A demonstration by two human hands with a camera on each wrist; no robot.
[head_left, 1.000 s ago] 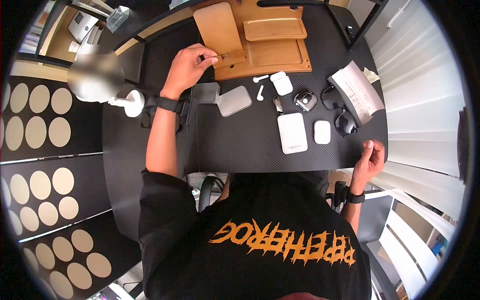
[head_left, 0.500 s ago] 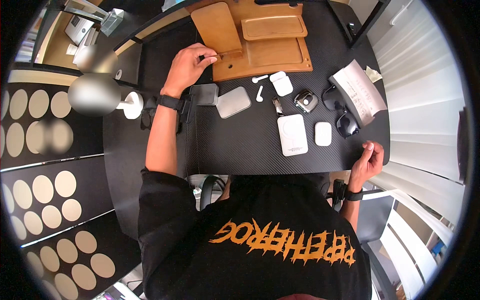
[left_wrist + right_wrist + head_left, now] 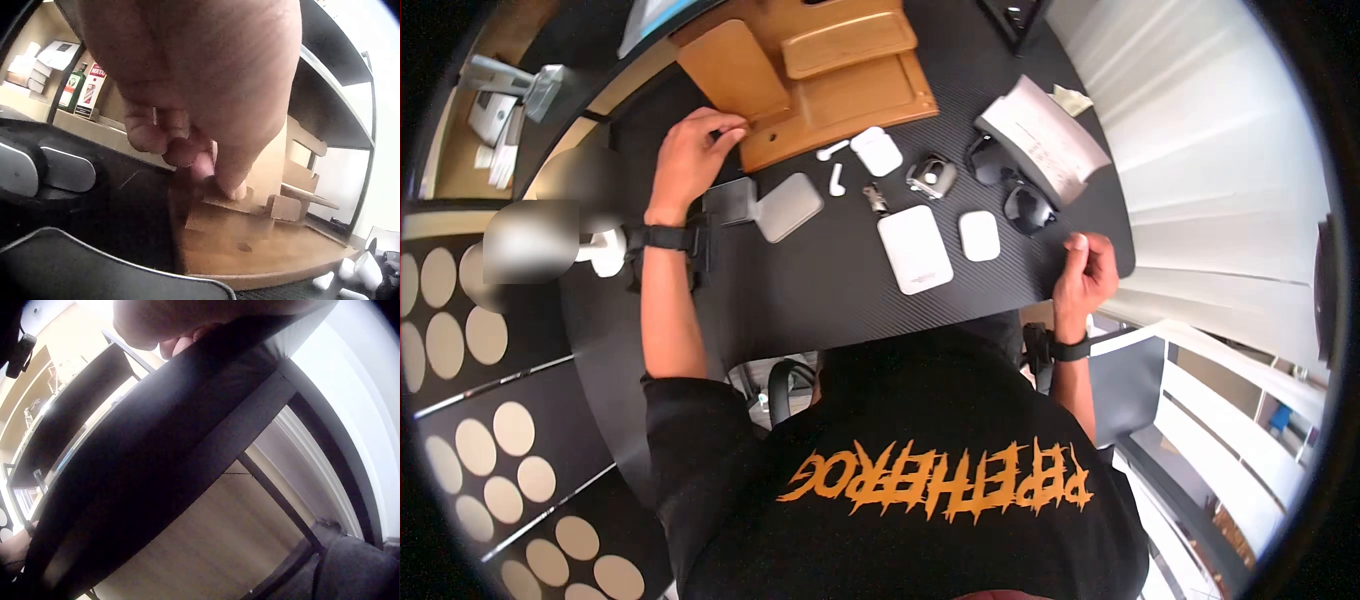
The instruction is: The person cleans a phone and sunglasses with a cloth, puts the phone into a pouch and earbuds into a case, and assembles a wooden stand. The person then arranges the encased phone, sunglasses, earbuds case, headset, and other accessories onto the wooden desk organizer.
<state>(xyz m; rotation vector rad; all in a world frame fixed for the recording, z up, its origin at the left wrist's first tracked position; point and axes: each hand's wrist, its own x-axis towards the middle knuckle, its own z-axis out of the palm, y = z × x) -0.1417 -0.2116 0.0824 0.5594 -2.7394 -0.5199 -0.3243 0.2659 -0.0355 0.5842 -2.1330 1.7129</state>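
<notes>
A wooden docking stand (image 3: 855, 103) with a tall upright panel (image 3: 732, 68) and a raised tray (image 3: 850, 45) sits at the back of the desk. Leaning in from its left side, my left hand (image 3: 692, 155) pinches the end of a wooden strip (image 3: 215, 201) at the panel's foot. The left wrist view has thumb and fingertips right at that strip, above a small hole in the base; the strip is partly blurred. My right hand (image 3: 1088, 272) rests at the desk's front right edge, loosely curled, holding nothing.
Between the hands lie a grey tin lid (image 3: 788, 207), loose earbuds (image 3: 837, 180), an earbud case (image 3: 876, 152), a white power bank (image 3: 915, 250), a small white case (image 3: 979, 236), a dark round gadget (image 3: 932, 177), sunglasses (image 3: 1030, 207) and a curved pale case (image 3: 1045, 140).
The head view has swung, so the desk appears shifted left and turned. Against the stand, the strip in my left fingers sits closer to the panel, baring the hole. My right hand stays put.
</notes>
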